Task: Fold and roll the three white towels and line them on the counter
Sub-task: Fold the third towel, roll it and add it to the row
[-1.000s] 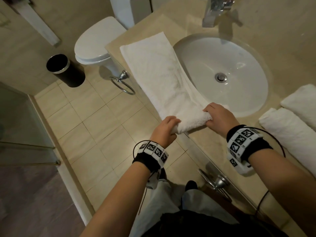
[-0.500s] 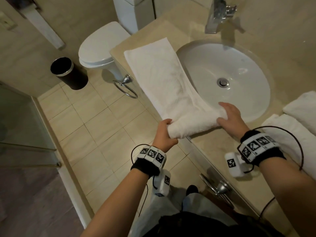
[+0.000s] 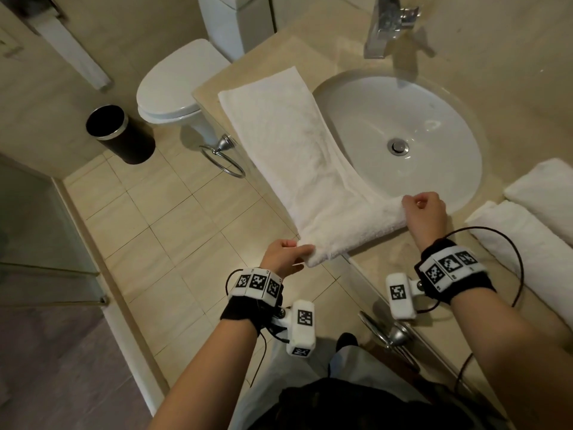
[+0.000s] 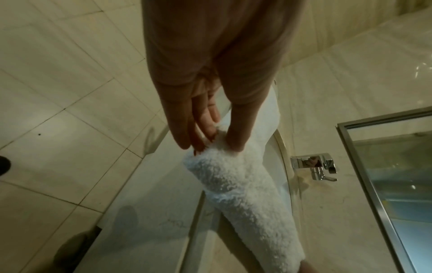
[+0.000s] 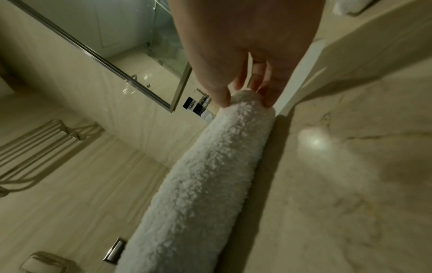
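A long white towel (image 3: 291, 144) lies folded lengthwise on the beige counter (image 3: 384, 268), left of the sink, its near end rolled into a thick tube (image 3: 350, 231). My left hand (image 3: 286, 254) pinches the tube's left end (image 4: 210, 158) past the counter's front edge. My right hand (image 3: 423, 212) pinches the right end (image 5: 247, 107) at the basin's near rim. Two rolled white towels (image 3: 527, 243) (image 3: 545, 193) lie side by side at the right of the counter.
The oval white sink (image 3: 403, 138) and chrome tap (image 3: 387, 26) sit behind the roll. Left of the counter stand a toilet (image 3: 176, 85) and a black bin (image 3: 121, 135) on the tiled floor. Chrome towel rings (image 3: 223, 156) (image 3: 387, 333) hang from the counter's front.
The rolled part has grown thicker and moved up the towel. Both hands have shifted from cupping over the roll to pinching its two ends.
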{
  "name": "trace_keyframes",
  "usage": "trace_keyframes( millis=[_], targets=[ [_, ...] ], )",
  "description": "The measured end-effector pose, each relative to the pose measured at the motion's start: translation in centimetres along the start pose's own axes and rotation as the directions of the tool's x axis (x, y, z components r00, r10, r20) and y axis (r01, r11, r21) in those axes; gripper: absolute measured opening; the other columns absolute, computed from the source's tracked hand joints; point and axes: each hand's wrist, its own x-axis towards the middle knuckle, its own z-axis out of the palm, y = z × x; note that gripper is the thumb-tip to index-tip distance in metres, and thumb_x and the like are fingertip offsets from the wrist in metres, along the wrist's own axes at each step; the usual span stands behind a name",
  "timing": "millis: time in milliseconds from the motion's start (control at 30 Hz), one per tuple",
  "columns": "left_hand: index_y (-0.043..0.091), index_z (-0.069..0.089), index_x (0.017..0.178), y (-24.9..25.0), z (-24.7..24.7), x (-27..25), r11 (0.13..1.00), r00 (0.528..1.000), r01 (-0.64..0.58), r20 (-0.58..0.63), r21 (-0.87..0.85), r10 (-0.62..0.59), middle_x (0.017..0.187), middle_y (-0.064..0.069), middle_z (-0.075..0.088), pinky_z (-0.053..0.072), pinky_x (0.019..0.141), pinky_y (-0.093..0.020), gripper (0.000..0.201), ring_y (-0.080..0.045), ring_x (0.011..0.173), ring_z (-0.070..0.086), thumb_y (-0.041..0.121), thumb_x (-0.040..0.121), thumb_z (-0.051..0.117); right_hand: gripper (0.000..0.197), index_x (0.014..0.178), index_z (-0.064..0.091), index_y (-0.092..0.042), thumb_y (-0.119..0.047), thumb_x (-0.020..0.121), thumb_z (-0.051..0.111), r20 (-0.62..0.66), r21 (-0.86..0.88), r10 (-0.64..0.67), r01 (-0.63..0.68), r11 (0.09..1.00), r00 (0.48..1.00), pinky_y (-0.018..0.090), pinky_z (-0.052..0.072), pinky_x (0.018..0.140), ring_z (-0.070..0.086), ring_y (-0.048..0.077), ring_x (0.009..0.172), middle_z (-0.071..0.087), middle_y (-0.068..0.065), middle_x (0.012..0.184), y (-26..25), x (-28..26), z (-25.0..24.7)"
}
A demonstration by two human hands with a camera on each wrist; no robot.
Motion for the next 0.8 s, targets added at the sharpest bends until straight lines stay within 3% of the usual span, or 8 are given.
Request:
trace_keyframes(
  millis=[100, 367, 433, 533, 633, 700, 800],
  targets=[
    [0.012, 0.047, 0.085, -0.4, -0.2, -0.3, 0.998, 0.999, -0.032, -0.04, -0.047, 0.03, 0.089, -0.01, 0.057, 0.054, 0.073, -0.028, 0.026, -0.017, 0.073, 0.058, -0.001, 0.078, 0.069, 0.023, 0.101, 0.059, -0.001, -0.016, 0.084, 0.061, 0.006, 0.006, -0.077, 0.077, 0.997, 0.997, 0.027, 0.039, 0.078, 0.057, 0.03, 0.09, 0.061, 0.017, 0.105, 0.9, -0.8, -0.3],
    [0.01, 0.046, 0.077, -0.3, 0.5, -0.6, 0.985, 0.981, -0.171, -0.102, -0.025, 0.167, 0.076, -0.008, 0.053, 0.055, 0.054, -0.019, 0.025, -0.017, 0.064, 0.057, -0.008, 0.08, 0.063, 0.022, 0.101, 0.065, 0.002, -0.015, 0.086, 0.062, 0.015, -0.031, -0.068, 0.068, 0.997, 0.998, 0.031, 0.043, 0.083, 0.061, 0.033, 0.095, 0.066, 0.02, 0.103, 1.6, -1.9, -0.7],
    [0.01, 0.047, 0.077, -0.4, 0.5, -0.6, 0.98, 0.973, -0.196, -0.128, -0.019, 0.192, 0.078, -0.01, 0.053, 0.056, 0.057, -0.022, 0.025, -0.018, 0.067, 0.057, -0.007, 0.081, 0.064, 0.021, 0.102, 0.064, 0.001, -0.013, 0.089, 0.057, 0.007, -0.033, -0.06, 0.06, 0.998, 0.998, 0.029, 0.04, 0.078, 0.059, 0.031, 0.094, 0.066, 0.018, 0.101, 1.1, -2.0, -1.1],
    [0.011, 0.047, 0.078, -0.3, 0.8, -0.6, 0.975, 0.968, -0.214, -0.149, -0.054, 0.204, 0.079, -0.009, 0.052, 0.055, 0.072, -0.033, 0.023, -0.021, 0.072, 0.057, -0.005, 0.081, 0.063, 0.016, 0.1, 0.061, -0.001, -0.011, 0.09, 0.053, 0.003, -0.013, -0.06, 0.06, 0.998, 0.998, 0.027, 0.038, 0.074, 0.055, 0.028, 0.085, 0.064, 0.018, 0.093, 0.6, -2.0, -1.9],
    [0.013, 0.046, 0.084, -0.3, 0.8, -0.5, 0.97, 0.966, -0.233, -0.132, -0.066, 0.223, 0.083, -0.007, 0.052, 0.052, 0.075, -0.033, 0.021, -0.021, 0.078, 0.056, 0.003, 0.084, 0.064, 0.007, 0.089, 0.059, -0.009, -0.008, 0.086, 0.052, 0.08, 0.005, -0.03, 0.029, 1.0, 0.996, 0.041, 0.05, 0.083, 0.061, 0.033, 0.086, 0.062, 0.012, 0.085, 0.8, -1.2, -1.9],
    [0.014, 0.045, 0.09, -0.4, 0.7, -0.5, 0.971, 0.967, -0.239, -0.088, 0.033, 0.241, 0.088, -0.005, 0.053, 0.05, 0.073, -0.029, 0.025, -0.02, 0.082, 0.055, 0.008, 0.081, 0.069, 0.007, 0.081, 0.057, -0.013, -0.009, 0.082, 0.052, 0.143, -0.007, 0.027, -0.026, 1.0, 0.989, 0.052, 0.051, 0.086, 0.062, 0.037, 0.091, 0.062, 0.012, 0.085, 1.3, -0.4, -1.9],
    [0.016, 0.046, 0.08, -0.4, 0.7, -0.5, 0.964, 0.963, -0.238, -0.105, 0.117, 0.25, 0.074, 0.0, 0.051, 0.043, 0.064, -0.023, 0.028, -0.014, 0.068, 0.051, 0.002, 0.078, 0.07, 0.017, 0.067, 0.055, -0.018, -0.006, 0.079, 0.052, 0.198, -0.012, 0.093, -0.092, 0.996, 0.976, 0.053, 0.052, 0.085, 0.062, 0.039, 0.094, 0.062, 0.013, 0.085, 1.4, 0.5, -2.3]
  ],
)
